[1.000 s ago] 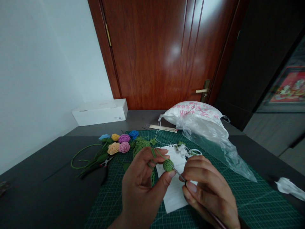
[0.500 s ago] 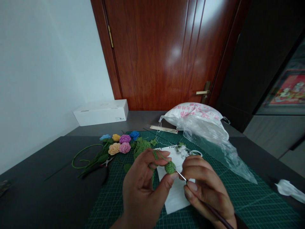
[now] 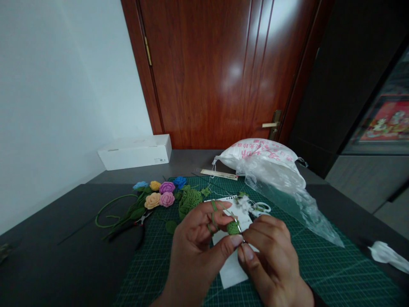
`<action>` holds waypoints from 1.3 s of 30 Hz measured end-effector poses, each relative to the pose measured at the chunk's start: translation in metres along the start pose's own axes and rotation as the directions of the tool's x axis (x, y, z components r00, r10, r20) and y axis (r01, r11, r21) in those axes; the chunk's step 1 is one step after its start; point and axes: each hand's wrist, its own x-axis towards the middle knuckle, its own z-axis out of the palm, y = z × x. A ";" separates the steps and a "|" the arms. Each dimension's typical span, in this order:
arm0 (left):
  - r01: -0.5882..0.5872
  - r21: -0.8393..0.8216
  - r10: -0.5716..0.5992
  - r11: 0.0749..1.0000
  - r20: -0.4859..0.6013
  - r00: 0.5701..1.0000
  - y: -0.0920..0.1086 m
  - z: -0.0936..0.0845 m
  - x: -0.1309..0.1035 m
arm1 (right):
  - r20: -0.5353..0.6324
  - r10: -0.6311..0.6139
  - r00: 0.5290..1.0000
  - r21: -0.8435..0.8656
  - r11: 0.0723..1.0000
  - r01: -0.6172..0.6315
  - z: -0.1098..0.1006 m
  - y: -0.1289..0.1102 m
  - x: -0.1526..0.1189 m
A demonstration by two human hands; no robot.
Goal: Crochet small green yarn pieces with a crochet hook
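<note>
Between the thumb and fingers of my left hand [image 3: 200, 245] is a small green crocheted piece [image 3: 233, 228], rounded in shape. Green yarn [image 3: 213, 217] loops around the fingers of the same hand. My right hand [image 3: 271, 251] is closed on a crochet hook [image 3: 239, 226]; its metal shaft lies against the edge of the piece, while its handle is hidden by the hand. A green yarn skein [image 3: 189, 200] rests on the mat just beyond my left hand. Beneath both hands lies a white notepad [image 3: 230, 273].
Crocheted flowers [image 3: 166, 199] and pliers [image 3: 140, 221] lie to the left. A green cutting mat [image 3: 319, 273] covers the table's middle. Farther back are a ruler [image 3: 219, 174], white scissors [image 3: 262, 208], white stuffing [image 3: 243, 204], a stuffed plastic bag [image 3: 265, 160] and a white box [image 3: 136, 152].
My right hand has turned and moved closer to my left. The hook is more upright at the crocheted piece, which has shifted slightly right and down.
</note>
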 end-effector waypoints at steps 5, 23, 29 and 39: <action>0.058 -0.089 -0.058 0.994 0.001 0.998 -0.002 0.000 0.004 | -0.052 -0.074 0.996 -0.037 0.997 0.073 0.007 0.004 0.003; -0.099 0.111 0.104 0.989 -0.040 0.994 -0.008 -0.006 0.013 | -0.059 -0.108 0.992 0.106 0.988 0.114 0.000 0.014 0.006; -0.058 0.149 0.059 0.987 -0.001 0.998 -0.005 -0.008 0.013 | -0.142 0.267 0.953 0.466 0.868 -0.173 0.004 0.015 0.003; 0.106 -0.056 -0.099 0.993 0.105 0.989 -0.008 -0.010 0.013 | 0.270 0.578 0.770 0.794 0.318 -0.517 0.020 0.020 0.014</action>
